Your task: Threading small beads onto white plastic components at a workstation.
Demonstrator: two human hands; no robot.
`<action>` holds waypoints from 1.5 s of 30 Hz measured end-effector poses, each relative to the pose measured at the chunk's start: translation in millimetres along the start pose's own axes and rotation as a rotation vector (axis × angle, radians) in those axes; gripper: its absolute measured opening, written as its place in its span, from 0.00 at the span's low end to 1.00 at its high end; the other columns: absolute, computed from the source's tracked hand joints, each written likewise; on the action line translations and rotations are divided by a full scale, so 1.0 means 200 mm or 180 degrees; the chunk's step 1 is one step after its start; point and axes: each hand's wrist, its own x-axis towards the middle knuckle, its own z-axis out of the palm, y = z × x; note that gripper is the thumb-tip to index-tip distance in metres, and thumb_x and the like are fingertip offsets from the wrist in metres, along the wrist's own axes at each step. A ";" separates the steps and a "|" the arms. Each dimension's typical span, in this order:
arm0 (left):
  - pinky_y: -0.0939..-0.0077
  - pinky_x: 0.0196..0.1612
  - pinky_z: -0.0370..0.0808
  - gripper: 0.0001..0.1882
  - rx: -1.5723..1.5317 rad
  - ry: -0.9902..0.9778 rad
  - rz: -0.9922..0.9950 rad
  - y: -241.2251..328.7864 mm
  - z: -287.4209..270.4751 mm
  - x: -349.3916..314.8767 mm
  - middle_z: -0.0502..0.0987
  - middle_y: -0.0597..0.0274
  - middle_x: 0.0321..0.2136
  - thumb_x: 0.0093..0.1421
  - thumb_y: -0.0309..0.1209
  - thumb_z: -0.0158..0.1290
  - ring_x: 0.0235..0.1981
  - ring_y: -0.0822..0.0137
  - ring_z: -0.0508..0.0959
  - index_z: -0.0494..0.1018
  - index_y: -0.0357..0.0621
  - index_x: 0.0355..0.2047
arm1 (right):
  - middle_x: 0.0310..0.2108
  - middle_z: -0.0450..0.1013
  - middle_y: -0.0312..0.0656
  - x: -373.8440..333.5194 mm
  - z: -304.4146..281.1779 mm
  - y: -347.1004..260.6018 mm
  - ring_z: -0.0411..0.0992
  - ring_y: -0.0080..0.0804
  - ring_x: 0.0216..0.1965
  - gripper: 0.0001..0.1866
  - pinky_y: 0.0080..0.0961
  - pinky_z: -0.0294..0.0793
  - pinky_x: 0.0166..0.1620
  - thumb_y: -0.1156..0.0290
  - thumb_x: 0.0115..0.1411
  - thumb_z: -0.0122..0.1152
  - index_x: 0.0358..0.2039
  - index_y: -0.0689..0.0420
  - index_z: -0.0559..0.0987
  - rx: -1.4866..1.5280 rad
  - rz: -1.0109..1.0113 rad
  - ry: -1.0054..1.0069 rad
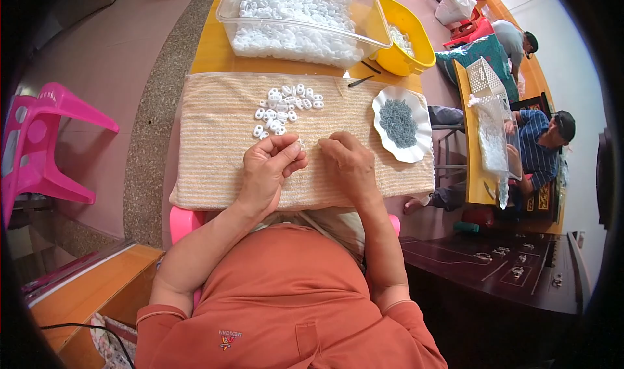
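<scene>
My left hand [270,171] is closed over the near part of a striped cream towel [214,148], thumb and forefinger pressed together. A bit of a small white plastic piece shows at its fingertips; the rest is hidden by them. Facing it, a short gap away, my right hand [351,164] has its fingers curled into a pinch, and what they hold, if anything, cannot be made out. Just beyond my left hand lies a loose pile of white oval plastic pieces [279,112] with two holes each. To the right, a white scalloped plate [423,133] bears many tiny grey pieces [398,123].
A clear bin [302,23] full of white pieces and a yellow basin [426,47] stand at the table's far side, near a thin black tool [361,81]. A pink stool [55,141] is at left. Two people work at tables on the right.
</scene>
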 end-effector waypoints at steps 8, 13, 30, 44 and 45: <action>0.77 0.39 0.80 0.08 0.0004 -0.0027 -0.0032 -0.01 -0.01 0.00 0.77 0.61 0.31 0.61 0.21 0.52 0.32 0.71 0.78 0.72 0.36 0.41 | 0.33 0.74 0.42 0.02 -0.07 -0.03 0.75 0.42 0.33 0.07 0.32 0.74 0.36 0.77 0.52 0.60 0.33 0.57 0.80 0.0209 0.0183 -0.0448; 0.77 0.39 0.80 0.07 0.0062 0.0015 -0.0046 -0.01 -0.01 0.00 0.77 0.61 0.31 0.61 0.21 0.53 0.33 0.72 0.78 0.73 0.36 0.40 | 0.33 0.75 0.43 0.02 -0.05 -0.05 0.75 0.43 0.34 0.06 0.32 0.73 0.37 0.74 0.55 0.60 0.34 0.59 0.80 0.0256 0.0555 -0.0378; 0.79 0.39 0.80 0.07 0.0116 -0.0032 -0.0096 -0.01 0.01 -0.01 0.76 0.62 0.32 0.60 0.22 0.53 0.33 0.73 0.78 0.73 0.37 0.39 | 0.30 0.73 0.43 0.03 -0.08 -0.06 0.73 0.43 0.36 0.11 0.34 0.72 0.37 0.76 0.54 0.59 0.39 0.57 0.77 0.0034 0.0083 -0.0863; 0.79 0.38 0.80 0.07 0.0197 -0.0161 -0.0255 -0.01 0.02 -0.01 0.77 0.61 0.31 0.60 0.22 0.53 0.32 0.73 0.78 0.73 0.36 0.39 | 0.31 0.73 0.31 -0.01 -0.04 0.04 0.69 0.16 0.33 0.15 0.15 0.71 0.38 0.78 0.57 0.62 0.46 0.64 0.77 0.2613 0.1535 -0.0801; 0.79 0.38 0.80 0.07 0.0231 -0.0158 -0.0265 -0.01 0.02 -0.02 0.77 0.61 0.31 0.60 0.22 0.54 0.31 0.73 0.78 0.73 0.35 0.39 | 0.32 0.74 0.32 -0.02 -0.03 0.05 0.70 0.16 0.33 0.15 0.15 0.71 0.38 0.78 0.58 0.62 0.47 0.64 0.77 0.2818 0.1630 -0.0821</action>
